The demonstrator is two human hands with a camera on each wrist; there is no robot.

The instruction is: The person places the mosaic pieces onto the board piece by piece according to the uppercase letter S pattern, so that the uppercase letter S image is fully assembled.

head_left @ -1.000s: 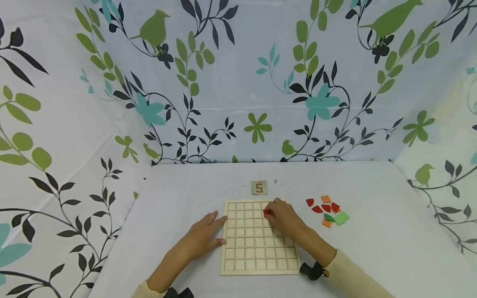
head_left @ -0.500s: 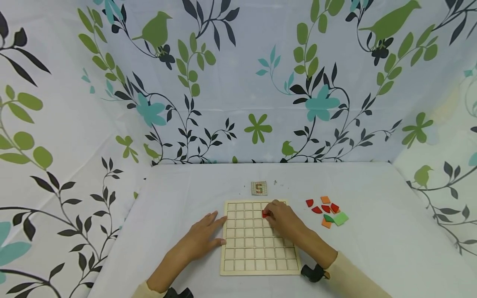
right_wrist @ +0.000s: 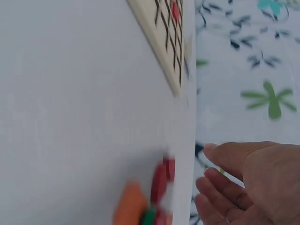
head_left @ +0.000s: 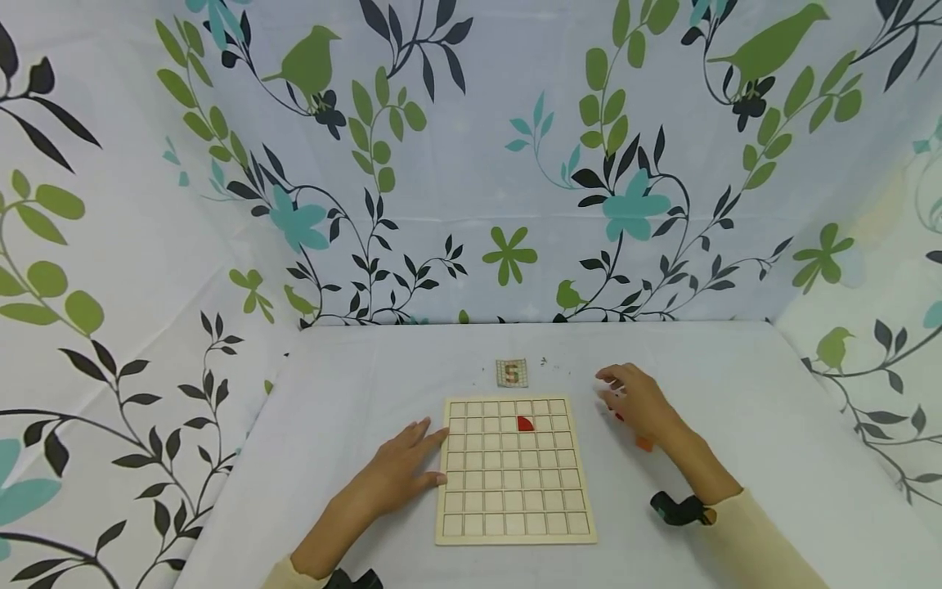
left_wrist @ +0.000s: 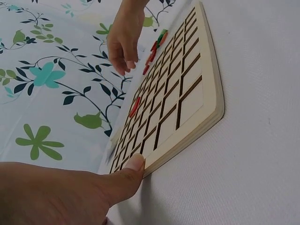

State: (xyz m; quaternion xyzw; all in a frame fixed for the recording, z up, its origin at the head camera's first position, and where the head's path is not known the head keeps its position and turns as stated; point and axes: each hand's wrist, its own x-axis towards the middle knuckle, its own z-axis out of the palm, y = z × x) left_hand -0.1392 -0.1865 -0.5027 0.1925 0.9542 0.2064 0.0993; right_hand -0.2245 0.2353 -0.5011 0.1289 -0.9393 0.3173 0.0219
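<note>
A wooden grid board [head_left: 515,541] lies flat on the table, with one red quarter-circle piece [head_left: 525,424] in a cell of its second row from the back. My left hand [head_left: 397,468] rests at the board's left edge, thumb and fingertips touching the rim, as the thumb in the left wrist view also shows. Off the board to the right, my right hand [head_left: 642,406] hovers over the loose pieces with nothing in its loosely bent fingers. It hides most of them; an orange piece [head_left: 644,444] and a bit of red show beneath. The right wrist view has red pieces [right_wrist: 159,183] blurred below the hand.
Behind the board lies a small patterned card [head_left: 511,373] with an S-like or 5-like figure. Tiny dark specks [head_left: 545,360] mark the cloth beside it. A leaf-and-bird printed curtain [head_left: 456,164] stands along the back and sides of the white table [head_left: 353,376].
My right hand has let go of the red quarter-circle piece, left it in the board's cell, and moved right over the loose pieces. My left hand has stayed at the board's edge.
</note>
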